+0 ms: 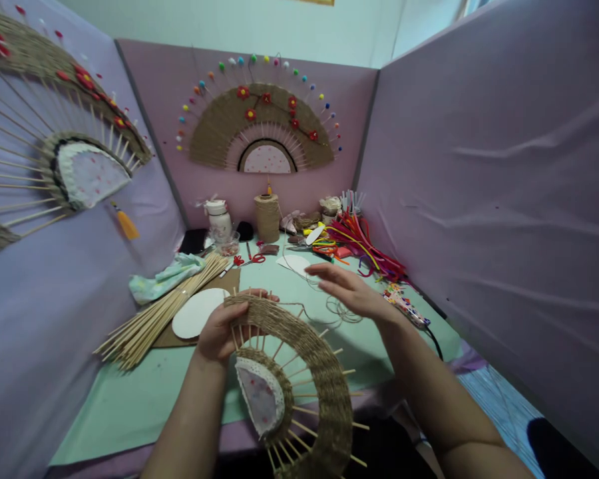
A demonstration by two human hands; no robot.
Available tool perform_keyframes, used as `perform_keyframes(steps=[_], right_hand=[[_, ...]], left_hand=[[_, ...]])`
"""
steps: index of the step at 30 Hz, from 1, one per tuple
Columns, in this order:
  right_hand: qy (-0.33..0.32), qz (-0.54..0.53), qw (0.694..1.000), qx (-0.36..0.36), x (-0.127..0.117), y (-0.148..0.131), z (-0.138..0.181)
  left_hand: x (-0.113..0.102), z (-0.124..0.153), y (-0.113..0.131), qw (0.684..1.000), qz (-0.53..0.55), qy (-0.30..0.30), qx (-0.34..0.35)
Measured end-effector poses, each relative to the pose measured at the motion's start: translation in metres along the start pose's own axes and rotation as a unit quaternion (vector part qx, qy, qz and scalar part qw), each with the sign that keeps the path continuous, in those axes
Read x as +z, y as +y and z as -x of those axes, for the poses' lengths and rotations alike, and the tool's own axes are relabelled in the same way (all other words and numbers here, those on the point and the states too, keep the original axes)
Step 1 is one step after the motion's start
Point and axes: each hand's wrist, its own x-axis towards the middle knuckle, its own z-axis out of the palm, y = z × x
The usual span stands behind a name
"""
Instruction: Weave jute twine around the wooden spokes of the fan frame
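My left hand [224, 326] grips one end of a half-round fan [324, 372] woven from brown twine over thin wooden sticks. The thumb lies on the front of the woven band and the fingers go behind it. At the fan's inner side is a half-circle of floral cloth [262, 399] edged with white lace. Twine [299, 306] runs from the band near my left hand to loose coils [344, 309] on the table. Over those coils my right hand [347, 289] is raised, fingers stretched out, with nothing visibly held.
Bamboo sticks [164, 313] and a white oval card [199, 313] lie at left. Farther back are red scissors [257, 259], a twine spool [267, 219] and a white bottle [218, 219]. Pipe cleaners [367, 246] and a patterned glue gun [404, 306] are at right. Finished fans [204, 133] hang on the partitions.
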Motion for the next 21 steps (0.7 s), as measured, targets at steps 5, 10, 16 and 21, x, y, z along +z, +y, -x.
perform_keyframes(steps=[5, 10, 16, 21], right_hand=[[-0.081, -0.234, 0.969, 0.016, 0.054, -0.01, -0.009], [0.018, -0.215, 0.972, 0.093, 0.058, 0.009, -0.004], [-0.03, -0.155, 0.985, 0.067, 0.05, -0.001, 0.013], [-0.027, -0.062, 0.997, 0.037, 0.035, -0.006, 0.023]], left_hand=[[-0.001, 0.0, -0.001, 1.0, -0.002, 0.018, -0.005], [-0.004, -0.001, -0.002, 1.0, 0.01, -0.018, 0.004], [-0.007, 0.0, -0.003, 0.995, 0.051, -0.08, 0.013], [-0.008, -0.001, -0.004, 0.994, 0.065, -0.092, -0.005]])
